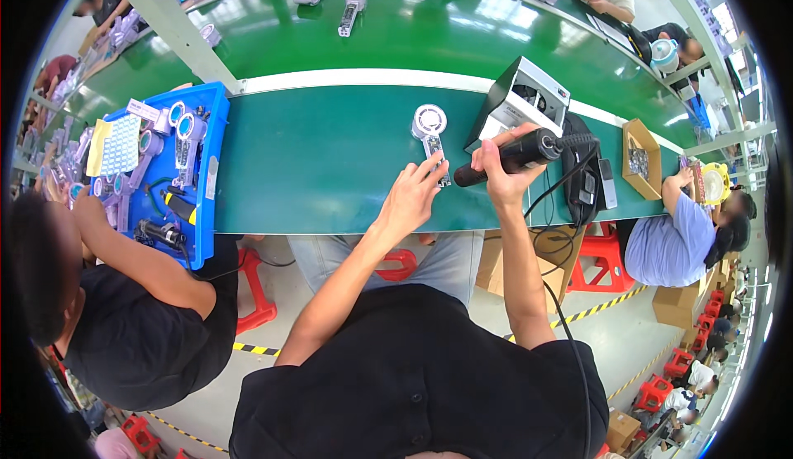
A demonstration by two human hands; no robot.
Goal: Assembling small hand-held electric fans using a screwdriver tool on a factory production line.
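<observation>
A small white-and-lilac handheld fan (430,118) lies on the green bench in front of me, its round head at the far end. Its handle is opened up, showing a circuit board inside. The fingers of my left hand (410,199) grip the lower part of that handle, and the thumb side is partly hidden. In my right hand (505,174) is a black electric screwdriver (529,152), tilted, with its tip end pointing left beside the fan's handle. A coiled black cable runs off its other end.
A grey-black boxy machine (520,99) stands just beyond my right hand. Right of it are a black power unit (582,182) and a cardboard box (642,161) of small metal parts. A blue bin (216,141) with fans stands left, beside a co-worker. A green belt (281,42) carries more fans.
</observation>
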